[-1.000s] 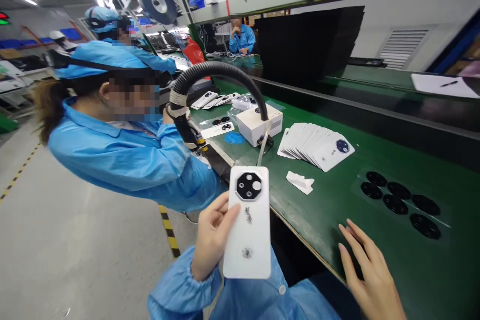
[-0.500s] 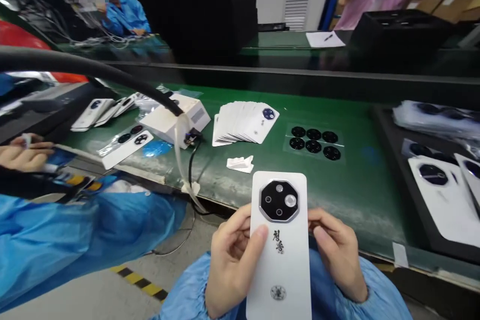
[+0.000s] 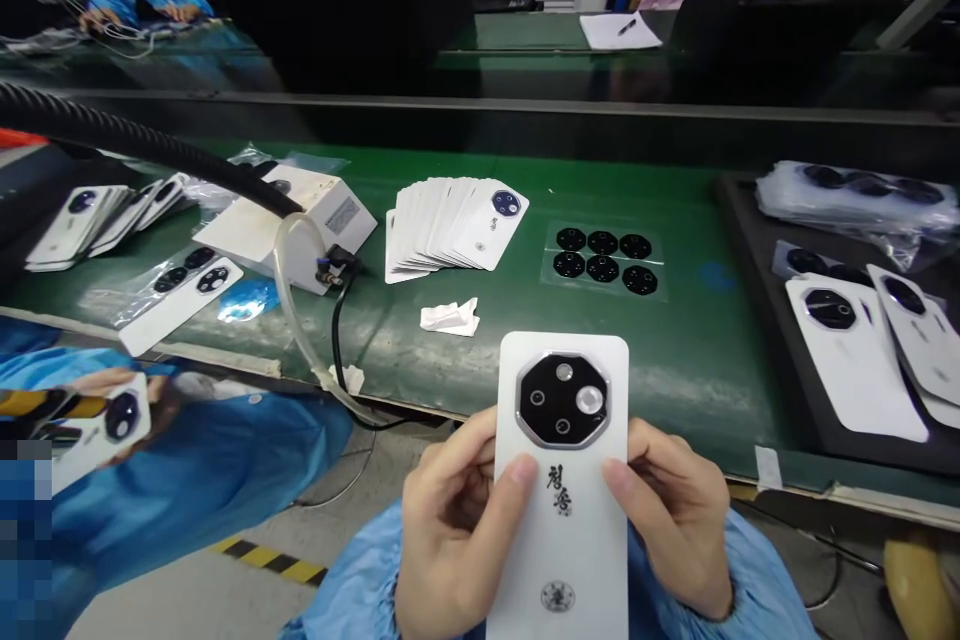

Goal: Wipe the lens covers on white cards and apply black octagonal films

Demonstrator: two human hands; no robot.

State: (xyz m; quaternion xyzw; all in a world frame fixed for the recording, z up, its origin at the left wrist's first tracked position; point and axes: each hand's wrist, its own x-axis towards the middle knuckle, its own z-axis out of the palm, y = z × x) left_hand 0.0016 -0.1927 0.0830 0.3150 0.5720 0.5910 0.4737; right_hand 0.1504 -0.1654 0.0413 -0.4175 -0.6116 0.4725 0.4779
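Between my hands a white phone back cover (image 3: 559, 540) stands upright, its black octagonal camera window (image 3: 562, 400) at the top and dark lettering and a round emblem below. My left hand (image 3: 465, 530) grips its left edge, thumb on the face. On the opposite edge, my right hand (image 3: 671, 515) pinches it with the thumb on the front and fingers behind, mostly hidden. Past the cover, on the green bench, lie a crumpled white scrap (image 3: 450, 317), a fanned stack of white back covers (image 3: 446, 230) and a clear sheet with several black round lens pieces (image 3: 602, 255).
A white box-shaped device (image 3: 289, 220) with a hose and a black flexible arm (image 3: 150, 145) stands at left. At right, a black tray (image 3: 739, 220) bears more covers and bagged lens pieces. A co-worker's hand (image 3: 154, 405) at left holds another phone cover (image 3: 105, 430).
My right thumb has come onto the cover's front, so both hands now grip it. The view has shifted right and down. At left, the co-worker's phone cover has come into sight.
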